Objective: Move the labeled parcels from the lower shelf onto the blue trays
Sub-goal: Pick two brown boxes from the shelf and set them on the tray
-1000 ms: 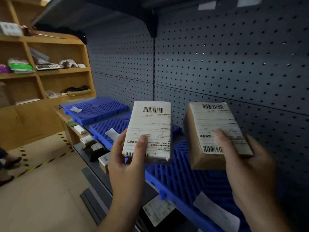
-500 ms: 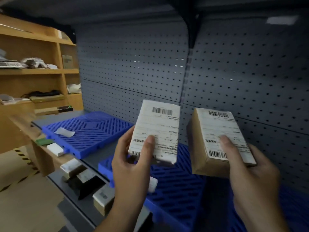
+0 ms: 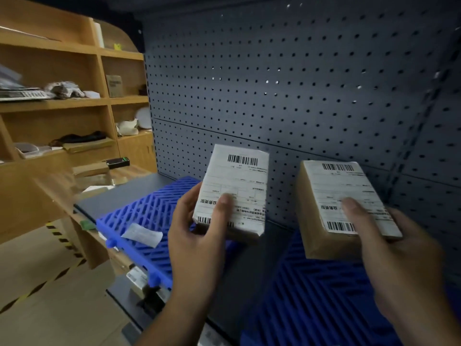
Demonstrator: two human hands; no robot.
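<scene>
I count two trays: left tray, right tray. Two parcels, held above them: left hand fingers clamped on the white parcel, right hand on the brown parcel. One loose slip lies on the left tray; a parcel set on it could slide.

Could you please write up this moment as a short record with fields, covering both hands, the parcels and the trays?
left hand: holds white parcel, thumb on its label
right hand: holds brown parcel, thumb on its label
parcel position: both lifted above the shelf, labels facing the camera
left tray: blue, one loose paper slip on it
right tray: blue, under the brown parcel
backing: dark pegboard
</scene>
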